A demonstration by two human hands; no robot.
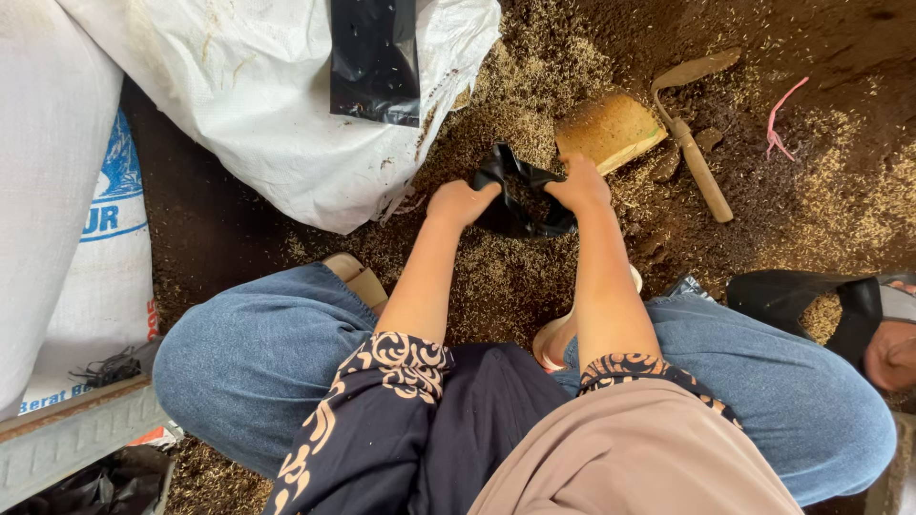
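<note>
Head view: beige cloth (639,458) nearest the lens, then dark patterned sleeves (401,381) and blue jeans (258,353) over both bent knees. Person sits or squats low over the ground (840,172), which is dark soil mixed with rice husk.

Left hand (460,202): fingers curled shut on the left edge of a small black plastic bag (520,195). Fingertips hidden under the hand and the plastic.

Right hand (580,186): fingers also closed, pinching the bag's right edge. Both hands pull the mouth apart; the bag sits on the ground between them, just ahead of the knees.

Around it:
- tan scoop-like block (611,129) just beyond the right hand, close to touching it
- small hoe with wooden handle (697,143) lying to the right of the block
- pink string (780,119) farther right, well apart
- white woven sack (267,95) upper left, a flat black plastic sheet (374,59) lying on it
- black sandal (811,300) at right edge, beside the right knee
</note>
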